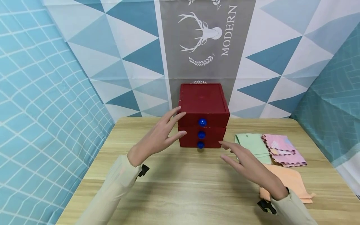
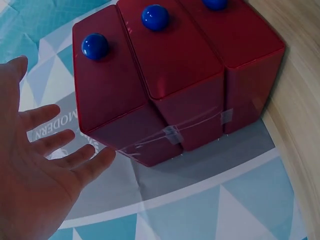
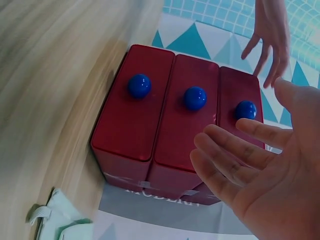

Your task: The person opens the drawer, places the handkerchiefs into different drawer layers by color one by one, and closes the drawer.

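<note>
A dark red box of stacked drawers [image 1: 203, 98] stands at the back of the table, its front marked by three round blue knobs [image 1: 202, 122]. My left hand [image 1: 157, 136] hovers near its upper left corner, fingers spread and holding nothing. In the left wrist view the fingertips [image 2: 102, 159] come close to the box's side; whether they touch it I cannot tell. To the lower right, my right hand [image 1: 250, 164] is held in the air with loosely extended fingers and nothing in it. The right wrist view shows all the drawer fronts [image 3: 127, 122] closed.
Right of the box lie a folded light green cloth [image 1: 251, 144], a pink patterned cloth [image 1: 287, 150] and an orange cloth [image 1: 289, 181], partly behind my right hand. Wooden tabletop [image 1: 185, 193] stretches in front. Patterned fabric [image 1: 135, 62] hangs behind and at both sides.
</note>
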Available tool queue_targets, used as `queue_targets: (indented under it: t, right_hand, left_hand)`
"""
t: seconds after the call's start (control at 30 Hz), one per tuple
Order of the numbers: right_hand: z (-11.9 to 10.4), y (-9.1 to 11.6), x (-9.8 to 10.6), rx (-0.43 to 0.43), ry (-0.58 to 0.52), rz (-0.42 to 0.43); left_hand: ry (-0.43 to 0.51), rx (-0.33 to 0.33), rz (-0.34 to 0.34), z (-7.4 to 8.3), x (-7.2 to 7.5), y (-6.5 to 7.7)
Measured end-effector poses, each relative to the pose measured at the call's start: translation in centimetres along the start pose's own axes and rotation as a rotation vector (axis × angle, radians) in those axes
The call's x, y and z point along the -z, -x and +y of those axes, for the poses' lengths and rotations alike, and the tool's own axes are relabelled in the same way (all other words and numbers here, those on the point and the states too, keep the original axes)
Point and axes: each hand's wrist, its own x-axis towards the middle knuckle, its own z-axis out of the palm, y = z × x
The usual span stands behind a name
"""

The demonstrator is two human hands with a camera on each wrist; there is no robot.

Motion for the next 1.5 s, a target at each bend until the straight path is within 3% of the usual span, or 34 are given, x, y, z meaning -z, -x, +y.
queue_targets:
  t: [0.37, 0.7, 0.87, 1.1, 1.33, 1.5]
  right_hand:
    - [-0.3, -2.4, -0.4, 0.063, -0.078, 0.012]
    - [-0.5, -5.0, -1.2, 0.088, -0.194, 0.029]
    - [-0.1, -6.3, -1.7, 0.135, -0.305, 0.049]
    - [-0.3, -7.7, -2.1, 0.101, -0.502, 0.025]
    - [-0.5, -8.7, -2.1, 0.036, -0.636, 0.010]
    - [-0.9, -9.6, -2.3, -0.025, -0.739, 0.017]
  left_hand:
    - [0.102, -0.049, -0.025, -1.5, -1.1, -3.1]
    - [0.215, -0.033, -0.049, -2.7, -1.2, -5.3]
    - [0.185, -0.053, -0.056, -3.2, -1.1, -6.5]
    - [0.165, -0.028, -0.063, -3.6, -1.7, -6.7]
    - [0.126, -0.030, -0.058, -2.6, -2.0, -6.5]
    - [0.194, -0.050, -0.047, -2.8, -1.3, -6.8]
